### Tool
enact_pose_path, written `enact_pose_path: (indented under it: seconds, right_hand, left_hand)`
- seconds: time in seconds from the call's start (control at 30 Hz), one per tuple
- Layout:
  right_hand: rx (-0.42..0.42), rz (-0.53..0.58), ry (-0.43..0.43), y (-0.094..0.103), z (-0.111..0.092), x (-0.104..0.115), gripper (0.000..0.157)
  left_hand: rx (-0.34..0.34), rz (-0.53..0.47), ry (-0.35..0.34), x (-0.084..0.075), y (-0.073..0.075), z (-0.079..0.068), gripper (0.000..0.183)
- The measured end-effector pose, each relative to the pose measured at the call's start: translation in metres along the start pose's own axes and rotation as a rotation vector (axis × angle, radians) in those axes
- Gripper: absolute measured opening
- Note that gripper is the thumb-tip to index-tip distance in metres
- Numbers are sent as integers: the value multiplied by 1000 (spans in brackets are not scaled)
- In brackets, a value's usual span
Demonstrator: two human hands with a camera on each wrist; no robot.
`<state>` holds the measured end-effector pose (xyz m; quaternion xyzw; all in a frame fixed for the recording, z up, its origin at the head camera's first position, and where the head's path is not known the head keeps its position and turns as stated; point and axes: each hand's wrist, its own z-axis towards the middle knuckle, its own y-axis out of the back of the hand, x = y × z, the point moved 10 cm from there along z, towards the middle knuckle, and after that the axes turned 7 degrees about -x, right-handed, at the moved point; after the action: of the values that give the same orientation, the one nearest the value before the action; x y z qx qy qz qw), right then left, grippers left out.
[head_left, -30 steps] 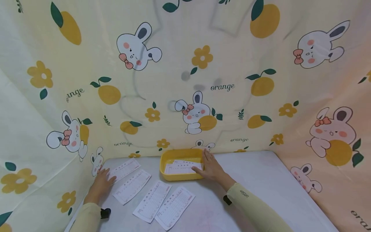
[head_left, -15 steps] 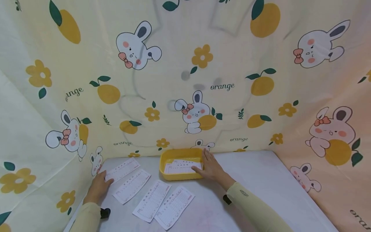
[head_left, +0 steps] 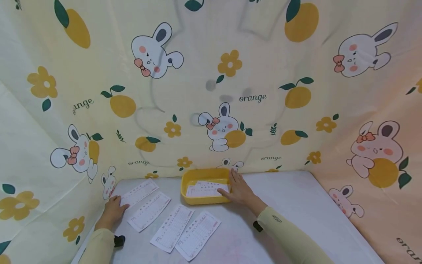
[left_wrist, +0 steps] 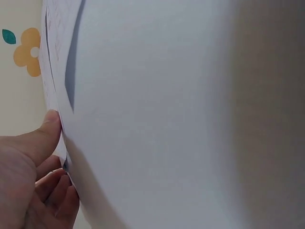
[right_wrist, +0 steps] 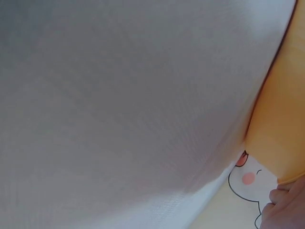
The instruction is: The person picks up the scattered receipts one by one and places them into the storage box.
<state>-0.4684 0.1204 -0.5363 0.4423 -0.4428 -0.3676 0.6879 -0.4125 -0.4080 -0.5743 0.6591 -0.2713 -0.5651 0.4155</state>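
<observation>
At the far left of the table, my left hand [head_left: 113, 212] is at the near-left end of a printed paper slip [head_left: 140, 193]. In the left wrist view the thumb [left_wrist: 51, 125] lies on top of the slip's corner, with curled fingers under it, pinching it. My right hand [head_left: 243, 191] holds the right end of a yellow plastic basket [head_left: 204, 201]. Its thumb reaches over the front rim and the other fingers lie along the right side. Inside the basket lie a few overlapping printed slips [head_left: 204, 190].
Three more printed slips lie slanted on the white tabletop: one beside the left hand's slip [head_left: 149, 212], one further right [head_left: 172, 228], and a rightmost slip [head_left: 198, 235]. A patterned curtain [head_left: 211, 84] stands behind the basket and along both sides.
My left hand has drawn slightly back and left along the far-left slip, uncovering more of its end. The right hand, the basket and the other slips have stayed in place.
</observation>
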Motion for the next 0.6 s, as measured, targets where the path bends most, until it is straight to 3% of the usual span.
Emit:
enact_pose_path:
  seconds: [0.23, 0.6]
  right_hand:
    - [5, 16, 5, 2, 0, 1, 120]
    - [-2, 27, 6, 1, 0, 2, 120]
  left_hand:
    - [-11, -18, -40, -8, 3, -5, 69]
    - [-43, -38, -24, -10, 6, -5, 62]
